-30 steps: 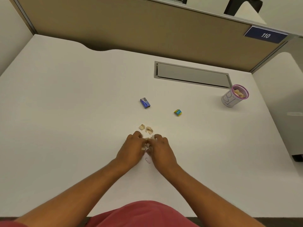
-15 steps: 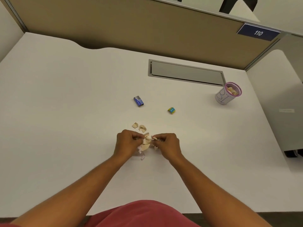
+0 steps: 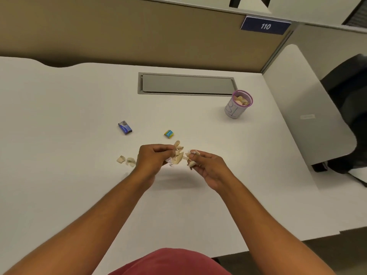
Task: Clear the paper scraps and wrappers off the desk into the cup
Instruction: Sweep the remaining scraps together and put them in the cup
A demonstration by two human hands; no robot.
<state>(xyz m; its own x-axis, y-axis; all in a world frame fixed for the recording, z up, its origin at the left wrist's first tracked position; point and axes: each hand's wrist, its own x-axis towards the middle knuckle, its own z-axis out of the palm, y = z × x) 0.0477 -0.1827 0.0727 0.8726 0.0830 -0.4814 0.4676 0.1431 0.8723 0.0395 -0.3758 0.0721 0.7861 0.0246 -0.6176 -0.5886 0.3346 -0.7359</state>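
Standing upright on the white desk point(image 3: 59, 108), the cup point(image 3: 237, 106) had a purple rim and already held several tan paper pieces. Well to the near left of the cup, the left hand point(image 3: 153, 158) was clenched around a bunch of tan scraps point(image 3: 177, 153), and the right hand point(image 3: 206, 165) pinched what looked like a few smaller bits. Two loose scraps point(image 3: 126, 160), a blue wrapper point(image 3: 125, 127) and a yellow-green wrapper point(image 3: 169, 133) lay farther from the cup.
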